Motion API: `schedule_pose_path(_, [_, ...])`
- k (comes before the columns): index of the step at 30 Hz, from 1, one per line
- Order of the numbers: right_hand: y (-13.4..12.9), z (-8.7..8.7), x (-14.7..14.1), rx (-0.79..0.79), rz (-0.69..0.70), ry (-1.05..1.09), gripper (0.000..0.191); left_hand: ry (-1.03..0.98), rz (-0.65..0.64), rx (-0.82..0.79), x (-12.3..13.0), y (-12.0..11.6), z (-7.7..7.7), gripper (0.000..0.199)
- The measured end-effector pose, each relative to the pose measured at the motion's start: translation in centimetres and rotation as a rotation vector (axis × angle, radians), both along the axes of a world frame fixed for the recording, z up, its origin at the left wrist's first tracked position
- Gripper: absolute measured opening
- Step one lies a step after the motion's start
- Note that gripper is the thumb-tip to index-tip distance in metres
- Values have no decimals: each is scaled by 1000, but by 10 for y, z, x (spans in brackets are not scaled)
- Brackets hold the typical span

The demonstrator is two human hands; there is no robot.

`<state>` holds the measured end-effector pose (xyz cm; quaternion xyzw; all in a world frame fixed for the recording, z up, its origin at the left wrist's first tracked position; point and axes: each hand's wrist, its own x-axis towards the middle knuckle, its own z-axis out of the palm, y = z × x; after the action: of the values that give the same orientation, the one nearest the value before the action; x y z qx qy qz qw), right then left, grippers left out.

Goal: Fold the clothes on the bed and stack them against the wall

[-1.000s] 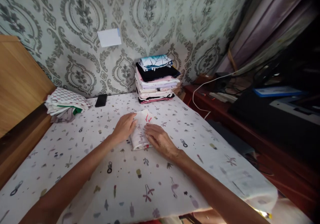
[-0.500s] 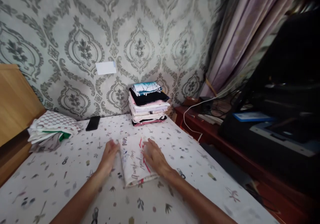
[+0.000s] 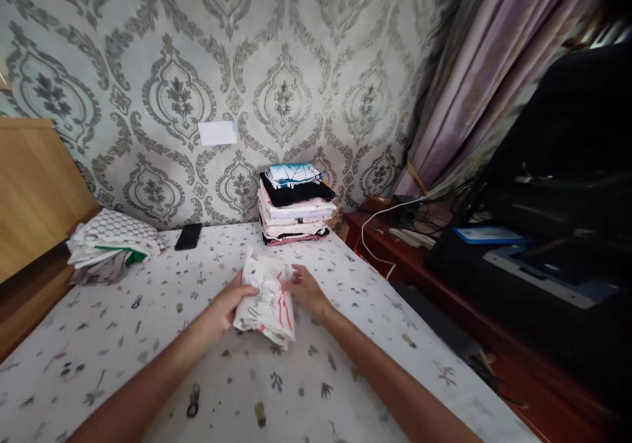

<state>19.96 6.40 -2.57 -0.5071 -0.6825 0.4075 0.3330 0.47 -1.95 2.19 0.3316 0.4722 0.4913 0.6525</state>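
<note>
A folded white garment (image 3: 265,308) with dark lettering and red marks is lifted a little off the patterned bed sheet (image 3: 276,390), its lower edge bunched and tilted. My left hand (image 3: 232,300) is closed on its left side, thumb on top and fingers underneath. At the right edge my right hand (image 3: 307,291) has its fingers bent against the cloth; the thumb lies on the printed face. Beyond both hands, a neat stack of folded clothes (image 3: 296,214) stands by the wall, a blue and white piece (image 3: 293,174) on top.
A looser pile of cloth (image 3: 116,242) lies at the left beside a wooden headboard (image 3: 39,193). A black phone (image 3: 188,236) rests near the wall. On the right, a white cable (image 3: 364,235) hangs by a dark red shelf (image 3: 385,245) with a large black object (image 3: 543,199).
The garment lay flat between my hands earlier. My left hand has taken hold of it, and it is now raised and narrower. My right hand stays at its right edge.
</note>
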Motion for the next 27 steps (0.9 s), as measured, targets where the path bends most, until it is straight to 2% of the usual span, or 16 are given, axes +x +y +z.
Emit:
schedule_pose_path(2, [4, 13, 8, -60, 23, 115, 77, 53, -139, 11, -17, -3, 23, 101])
schedule_pose_path(4, [6, 32, 17, -40, 88, 212, 93, 83, -282, 4, -32, -7, 46, 103])
schedule_pose_path(7, [1, 58, 23, -83, 281, 370, 109, 124, -448, -32, -45, -12, 69, 103])
schedule_pose_path(8, [-3, 63, 24, -142, 388, 422, 107, 143, -480, -42, -47, -13, 73, 104])
schedule_pose_path(10, [-15, 65, 23, -307, 588, 483, 92, 174, -526, -52, -49, -15, 77, 104])
schedule_pose_path(12, [-29, 58, 22, -463, 675, 513, 71, 182, -561, -48, -49, -18, 75, 100])
schedule_pose_path(14, [-42, 48, 23, -543, 645, 568, 59, 173, -576, -34, -49, -23, 69, 90])
schedule_pose_path(17, [-51, 38, 28, -528, 600, 652, 56, 156, -580, 2, -54, -29, 57, 64])
schedule_pose_path(19, [-50, 41, 34, -479, 593, 670, 56, 157, -591, 14, -58, -26, 53, 54])
schedule_pose_path(21, [-42, 51, 39, -399, 568, 661, 55, 191, -580, 30, -61, -16, 59, 55])
schedule_pose_path(22, [-35, 59, 42, -341, 539, 651, 54, 220, -555, 59, -62, -7, 66, 57])
schedule_pose_path(24, [-12, 80, 48, -195, 448, 627, 50, 300, -477, 155, -58, 20, 92, 60])
schedule_pose_path(27, [44, 125, 53, 14, 288, 593, 51, 449, -329, 333, -46, 78, 151, 64])
